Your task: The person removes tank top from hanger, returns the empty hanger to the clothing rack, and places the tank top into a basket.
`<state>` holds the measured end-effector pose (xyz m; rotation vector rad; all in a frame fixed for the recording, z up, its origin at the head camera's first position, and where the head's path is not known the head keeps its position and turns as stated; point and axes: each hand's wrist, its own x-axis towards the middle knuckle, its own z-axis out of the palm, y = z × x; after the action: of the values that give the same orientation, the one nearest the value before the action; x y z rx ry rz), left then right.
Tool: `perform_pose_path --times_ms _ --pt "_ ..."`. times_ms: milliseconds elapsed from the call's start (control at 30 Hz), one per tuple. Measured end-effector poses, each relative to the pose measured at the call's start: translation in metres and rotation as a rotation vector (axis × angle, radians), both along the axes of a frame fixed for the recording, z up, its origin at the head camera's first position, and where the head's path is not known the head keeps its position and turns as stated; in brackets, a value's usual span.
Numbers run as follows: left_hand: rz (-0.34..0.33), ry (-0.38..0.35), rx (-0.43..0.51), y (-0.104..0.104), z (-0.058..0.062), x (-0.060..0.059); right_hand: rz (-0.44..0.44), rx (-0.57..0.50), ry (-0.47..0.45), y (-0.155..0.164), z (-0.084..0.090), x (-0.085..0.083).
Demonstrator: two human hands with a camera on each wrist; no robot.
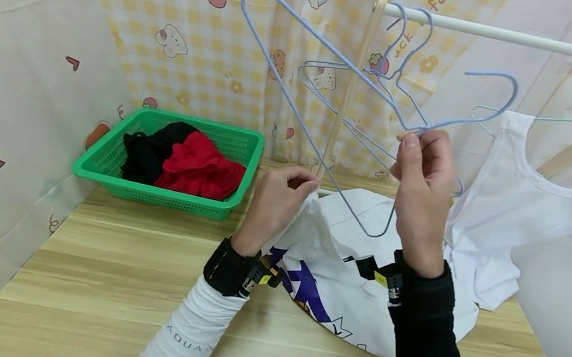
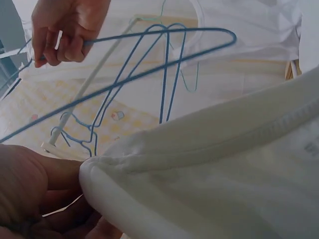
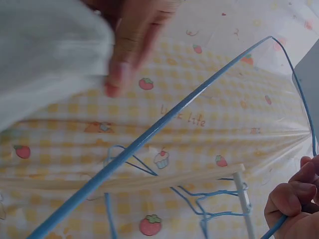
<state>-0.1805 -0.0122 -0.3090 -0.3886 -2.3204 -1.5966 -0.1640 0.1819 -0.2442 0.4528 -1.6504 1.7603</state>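
My right hand [image 1: 424, 192] pinches a blue wire hanger [image 1: 296, 107] near the base of its hook and holds it up, tilted, above the table. Lower and to the left, my left hand [image 1: 278, 205] pinches the edge of a white garment [image 1: 373, 300] with a purple star print. That garment is partly lifted at the pinched edge, and the rest lies on the table. In the left wrist view its hemmed edge [image 2: 199, 162] runs from my fingers to the right. The hanger's lower bar passes in front of the garment in the head view.
A green basket [image 1: 249, 167] at the back left holds black cloth [image 1: 149, 153] and red cloth [image 1: 202, 167]. Blue hangers [image 1: 390, 59] hang from a white rail [image 1: 530, 41] on a wooden stand [image 1: 350, 90]. A white tank top [image 1: 509, 191] hangs at the right.
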Motion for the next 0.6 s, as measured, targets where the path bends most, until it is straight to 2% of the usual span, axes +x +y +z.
perform_pose_path --times_ms 67,200,400,467,533,600 --pt "0.002 -0.002 -0.074 -0.003 -0.001 -0.003 -0.009 -0.003 0.016 0.005 0.01 0.001" --pt "0.017 -0.023 -0.186 -0.009 -0.003 -0.008 -0.103 0.051 0.071 0.022 0.033 0.002" --pt "-0.007 -0.073 -0.206 -0.018 -0.004 -0.014 -0.179 -0.026 0.108 0.06 0.067 0.001" --pt "-0.007 -0.084 -0.212 -0.02 -0.003 -0.015 -0.25 0.01 0.104 0.073 0.077 0.003" --pt "-0.006 -0.095 -0.216 -0.022 -0.003 -0.016 -0.372 0.093 0.069 0.088 0.085 0.005" --pt "-0.002 -0.102 -0.222 -0.024 -0.002 -0.017 -0.494 0.164 -0.023 0.102 0.092 0.008"
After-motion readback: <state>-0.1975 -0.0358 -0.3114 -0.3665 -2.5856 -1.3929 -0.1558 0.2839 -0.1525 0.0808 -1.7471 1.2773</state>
